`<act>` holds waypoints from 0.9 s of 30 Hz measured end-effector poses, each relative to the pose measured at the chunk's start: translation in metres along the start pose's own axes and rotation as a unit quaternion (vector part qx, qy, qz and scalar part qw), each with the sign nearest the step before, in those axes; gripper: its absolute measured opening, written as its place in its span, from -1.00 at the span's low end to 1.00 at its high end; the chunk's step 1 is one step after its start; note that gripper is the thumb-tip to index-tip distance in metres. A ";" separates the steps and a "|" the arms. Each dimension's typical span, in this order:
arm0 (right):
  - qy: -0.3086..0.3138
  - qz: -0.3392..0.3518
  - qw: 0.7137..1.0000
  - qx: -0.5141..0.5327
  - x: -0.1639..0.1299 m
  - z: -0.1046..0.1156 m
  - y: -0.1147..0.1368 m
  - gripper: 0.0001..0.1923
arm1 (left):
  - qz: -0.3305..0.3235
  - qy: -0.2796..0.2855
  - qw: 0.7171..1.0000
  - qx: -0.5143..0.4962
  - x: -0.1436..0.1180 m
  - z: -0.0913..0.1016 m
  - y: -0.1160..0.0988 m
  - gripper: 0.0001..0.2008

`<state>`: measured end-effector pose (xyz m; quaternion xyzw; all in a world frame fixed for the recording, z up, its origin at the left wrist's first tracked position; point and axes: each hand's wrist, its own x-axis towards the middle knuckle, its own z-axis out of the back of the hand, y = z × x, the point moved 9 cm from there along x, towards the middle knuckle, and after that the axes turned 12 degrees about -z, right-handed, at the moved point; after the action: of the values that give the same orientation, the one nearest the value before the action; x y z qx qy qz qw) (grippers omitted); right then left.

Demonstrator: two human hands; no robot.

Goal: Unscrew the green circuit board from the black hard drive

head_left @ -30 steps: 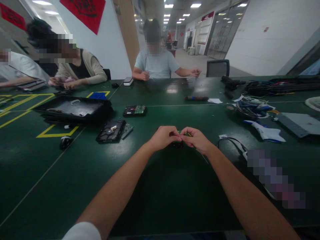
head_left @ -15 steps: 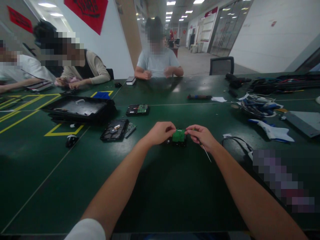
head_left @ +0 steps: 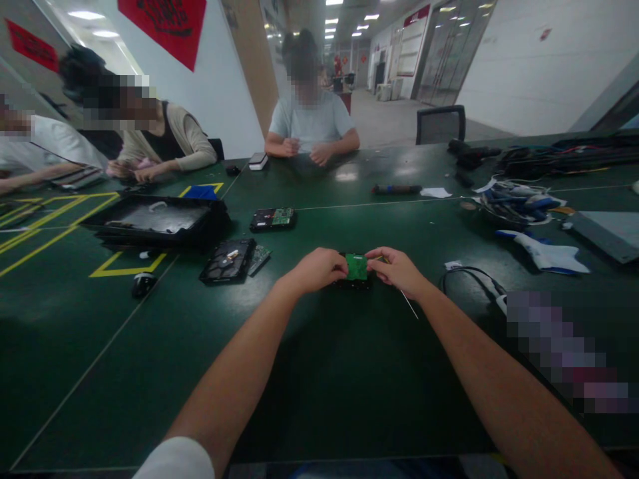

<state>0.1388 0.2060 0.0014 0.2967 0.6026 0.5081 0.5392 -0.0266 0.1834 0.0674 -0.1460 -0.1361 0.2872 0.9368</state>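
Observation:
A small hard drive [head_left: 355, 271] with a green circuit board on top lies on the dark green table [head_left: 319, 372] straight ahead of me. My left hand [head_left: 319, 269] grips its left side. My right hand [head_left: 397, 270] pinches the board's right edge and also holds a thin screwdriver [head_left: 409, 305], whose shaft points down toward me.
Two more hard drives [head_left: 228, 259] [head_left: 272, 218] and a black tray [head_left: 154, 219] lie to the left, with a small black object [head_left: 142, 283] nearer. Cables [head_left: 472, 276] and a pile of tools [head_left: 516, 203] sit to the right. Other people sit across the table [head_left: 310, 123] and at the left [head_left: 154, 136].
My hands have parted, uncovering the green board, then closed back onto its edges. The person across the table has drawn both hands together.

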 end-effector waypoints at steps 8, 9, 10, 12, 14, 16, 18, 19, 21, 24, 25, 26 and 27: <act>0.002 -0.002 1.000 0.014 -0.002 0.000 0.002 -0.56 | -0.003 0.021 0.999 0.025 0.001 -0.006 0.002 -0.89; 0.001 -0.001 1.000 0.013 -0.002 0.000 0.001 -0.55 | -0.003 0.022 0.999 0.026 0.001 -0.006 0.002 -0.89; -0.001 -0.001 1.000 0.011 -0.001 0.000 0.001 -0.54 | -0.005 0.023 0.999 0.026 0.001 -0.006 0.002 -0.88; -0.003 0.000 1.000 0.006 -0.001 0.000 0.001 -0.55 | -0.011 0.026 0.999 0.023 0.001 -0.006 0.000 -0.87; -0.004 -0.001 1.000 0.005 0.000 0.001 0.000 -0.57 | -0.016 0.026 0.999 0.018 0.001 -0.006 -0.001 -0.87; -0.004 -0.003 1.000 0.009 0.001 0.001 -0.001 -0.58 | -0.017 0.025 0.999 0.016 0.001 -0.005 -0.001 -0.87; -0.001 -0.004 1.000 0.013 0.001 0.001 0.000 -0.60 | -0.016 0.026 0.999 0.016 0.001 -0.005 -0.002 -0.88; 0.001 -0.004 1.000 0.013 0.001 0.001 0.000 -0.61 | -0.016 0.028 0.999 0.015 0.001 -0.005 -0.002 -0.88; 0.001 -0.004 1.000 0.013 0.000 0.001 0.000 -0.63 | -0.015 0.029 0.999 0.011 0.001 -0.006 -0.002 -0.88; 0.004 -0.002 1.000 0.017 0.001 0.001 0.000 -0.65 | -0.009 0.028 1.000 0.003 0.000 -0.005 -0.001 -0.89; 0.005 -0.001 1.000 0.019 0.001 0.001 -0.001 -0.65 | -0.006 0.027 1.000 0.002 0.000 -0.004 -0.001 -0.89; 0.006 0.000 1.000 0.021 0.001 0.001 -0.001 -0.66 | -0.001 0.024 1.000 0.002 0.000 -0.003 0.000 -0.89; 0.006 0.001 1.000 0.021 0.002 0.002 -0.001 -0.66 | 0.003 0.018 1.000 0.004 -0.001 -0.001 0.000 -0.89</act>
<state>0.1401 0.2077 -0.0001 0.3054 0.6160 0.4978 0.5286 -0.0271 0.1830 0.0657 -0.1482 -0.1177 0.2880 0.9387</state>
